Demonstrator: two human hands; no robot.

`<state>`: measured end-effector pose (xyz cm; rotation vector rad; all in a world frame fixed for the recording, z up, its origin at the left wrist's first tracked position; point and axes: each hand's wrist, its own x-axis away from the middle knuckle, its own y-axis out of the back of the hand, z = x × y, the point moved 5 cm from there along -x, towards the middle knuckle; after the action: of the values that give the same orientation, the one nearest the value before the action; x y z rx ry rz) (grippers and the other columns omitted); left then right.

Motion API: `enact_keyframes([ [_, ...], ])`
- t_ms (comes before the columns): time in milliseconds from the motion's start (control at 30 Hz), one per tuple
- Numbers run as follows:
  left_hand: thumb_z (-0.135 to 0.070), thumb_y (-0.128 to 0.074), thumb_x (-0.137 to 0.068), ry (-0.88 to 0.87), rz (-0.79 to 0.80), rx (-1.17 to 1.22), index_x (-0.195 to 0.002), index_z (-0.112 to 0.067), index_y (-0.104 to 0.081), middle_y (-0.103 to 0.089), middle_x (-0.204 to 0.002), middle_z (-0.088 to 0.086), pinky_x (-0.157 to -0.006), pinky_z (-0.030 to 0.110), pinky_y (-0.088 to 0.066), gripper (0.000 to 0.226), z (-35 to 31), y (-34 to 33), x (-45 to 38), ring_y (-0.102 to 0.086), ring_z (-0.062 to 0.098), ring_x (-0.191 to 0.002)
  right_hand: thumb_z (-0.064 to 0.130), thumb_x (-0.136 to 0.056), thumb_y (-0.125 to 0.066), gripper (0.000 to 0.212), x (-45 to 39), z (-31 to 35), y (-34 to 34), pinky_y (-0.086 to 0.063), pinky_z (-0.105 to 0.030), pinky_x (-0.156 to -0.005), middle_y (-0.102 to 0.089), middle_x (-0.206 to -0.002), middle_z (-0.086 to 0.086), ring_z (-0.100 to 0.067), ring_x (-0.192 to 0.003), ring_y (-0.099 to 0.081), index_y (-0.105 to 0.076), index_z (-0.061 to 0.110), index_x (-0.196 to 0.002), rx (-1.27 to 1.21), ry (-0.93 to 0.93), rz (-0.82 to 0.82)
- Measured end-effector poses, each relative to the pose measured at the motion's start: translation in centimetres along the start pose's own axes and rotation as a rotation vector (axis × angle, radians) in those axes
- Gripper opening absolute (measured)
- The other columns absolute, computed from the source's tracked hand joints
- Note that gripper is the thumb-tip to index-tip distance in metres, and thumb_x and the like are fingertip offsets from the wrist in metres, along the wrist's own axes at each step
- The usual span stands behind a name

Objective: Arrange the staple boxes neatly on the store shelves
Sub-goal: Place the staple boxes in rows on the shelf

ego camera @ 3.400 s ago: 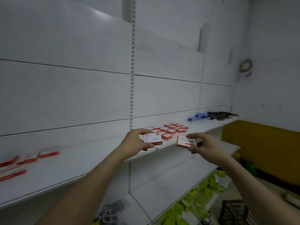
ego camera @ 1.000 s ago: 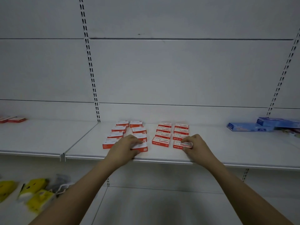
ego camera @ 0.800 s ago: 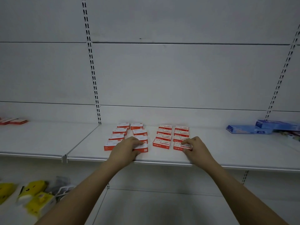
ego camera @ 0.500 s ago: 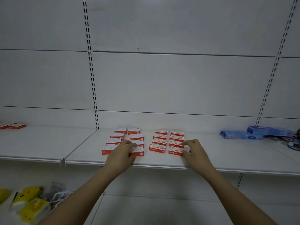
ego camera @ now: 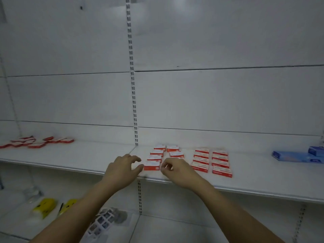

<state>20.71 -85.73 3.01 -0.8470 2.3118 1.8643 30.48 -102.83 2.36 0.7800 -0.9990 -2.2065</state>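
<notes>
While both hands hover, staple boxes (ego camera: 211,162) line shelf (ego camera: 263,179).

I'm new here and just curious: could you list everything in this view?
Small red-and-white cardboard staple boxes: about sixteen, four neat columns, middle shelf.
Loose red-and-white boxes: several, blurred, scattered far left on that shelf.
Flat blue boxes: at least two, shelf's right end.
Yellow packets: two, lower shelf, left.
White shelf: one, metal.
Left hand: fingers loosely curled beside the front-left box, holding nothing.
Right hand: curled; grip unclear.
</notes>
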Motion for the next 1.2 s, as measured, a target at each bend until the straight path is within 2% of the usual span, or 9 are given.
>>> enact_keyframes([
  [167,-0.060,-0.042,-0.091,0.109,0.000,-0.044,-0.121,-0.035,-0.058,-0.060,-0.120,-0.008,-0.093,0.037,-0.046,0.042,9.1,4.1,1.4,-0.055,0.014,-0.108,0.041,-0.090,-0.051,0.028,-4.6,8.9,-5.3,-0.054,-0.038,-0.081,-0.067,-0.102,0.002,-0.015,-0.087,-0.061,-0.067,0.020,-0.100,0.069,0.089,0.093],
  [433,-0.062,-0.043,-0.088,0.277,0.011,-0.075,-0.117,-0.032,-0.063,-0.063,-0.118,-0.006,-0.086,0.033,-0.048,0.046,28.6,11.7,6.1,-0.057,0.016,-0.110,0.042,-0.088,-0.051,0.025,-12.9,24.7,-19.0,-0.052,-0.037,-0.080,-0.068,-0.098,0.001,-0.020,-0.089,-0.062,-0.066,0.022,-0.090,0.118,0.178,0.202],
  [667,-0.060,-0.043,-0.088,0.417,-0.001,-0.109,-0.116,-0.032,-0.062,-0.065,-0.116,-0.002,-0.093,0.042,-0.047,0.044,43.1,18.3,9.1,-0.058,0.020,-0.107,0.042,-0.090,-0.051,0.023,-19.2,36.2,-27.2,-0.050,-0.035,-0.078,-0.066,-0.100,0.000,-0.019,-0.089,-0.061,-0.064,0.023,-0.090,0.132,0.244,0.212],
  [800,-0.055,-0.046,-0.091,0.429,-0.046,-0.106,-0.120,-0.029,-0.062,-0.063,-0.120,-0.002,-0.091,0.034,-0.047,0.042,48.4,20.7,9.0,-0.057,0.019,-0.110,0.042,-0.090,-0.052,0.023,-22.7,40.7,-31.0,-0.050,-0.034,-0.077,-0.066,-0.101,0.001,-0.018,-0.088,-0.061,-0.063,0.022,-0.089,0.143,0.276,0.229],
  [900,-0.052,-0.048,-0.091,0.427,-0.097,-0.074,-0.118,-0.030,-0.062,-0.064,-0.115,-0.006,-0.084,0.030,-0.049,0.037,52.3,21.2,9.0,-0.059,0.013,-0.101,0.040,-0.091,-0.052,0.022,-25.3,43.0,-33.4,-0.050,-0.034,-0.077,-0.066,-0.102,0.001,-0.017,-0.088,-0.061,-0.064,0.022,-0.093,0.156,0.298,0.241],
  [1033,-0.052,-0.048,-0.092,0.436,-0.082,-0.063,-0.117,-0.033,-0.060,-0.062,-0.114,-0.011,-0.083,0.026,-0.048,0.034,57.6,20.2,8.1,-0.056,0.005,-0.096,0.038,-0.091,-0.052,0.019,-29.9,44.8,-36.9,-0.051,-0.035,-0.081,-0.061,-0.096,0.006,-0.014,-0.088,-0.059,-0.062,0.023,-0.092,0.142,0.315,0.254],
  [1200,-0.050,-0.049,-0.092,0.424,-0.065,-0.057,-0.118,-0.033,-0.060,-0.061,-0.112,-0.012,-0.087,0.029,-0.050,0.033,64.5,19.5,3.1,-0.056,0.006,-0.098,0.034,-0.092,-0.053,0.022,-37.2,46.2,-42.3,-0.050,-0.033,-0.082,-0.065,-0.106,0.004,-0.014,-0.091,-0.059,-0.067,0.019,-0.098,0.061,0.303,0.273],
])
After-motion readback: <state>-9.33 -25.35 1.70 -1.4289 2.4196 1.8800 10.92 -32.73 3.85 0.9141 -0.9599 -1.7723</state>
